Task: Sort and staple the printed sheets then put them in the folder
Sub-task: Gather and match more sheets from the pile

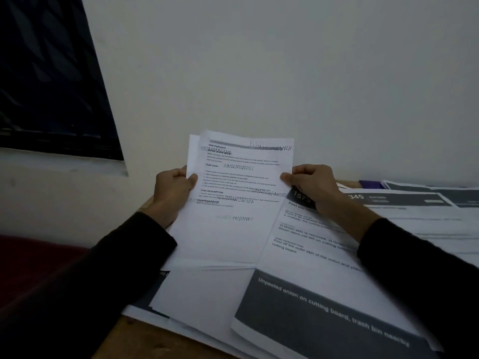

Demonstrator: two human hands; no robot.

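Between both hands' fingers, printed sheets, edges pinched

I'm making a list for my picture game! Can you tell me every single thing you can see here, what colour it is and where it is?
held sheets: at least two, white with black print, raised in front of the wall, one edge in each hand
onion sheet: one, white with a dark grey band, flat on the table under the held sheets
other printed sheets: several, white and dark grey, spread on the right, count unclear
purple thing: one, far right behind the sheets, too hidden to name
table: one, brown wood, edge at the bottom left
wall: one, white, behind
dark panel: one, black, upper left
sleeves: two, black
left hand: grips the left edge
right hand: pinches the right edge
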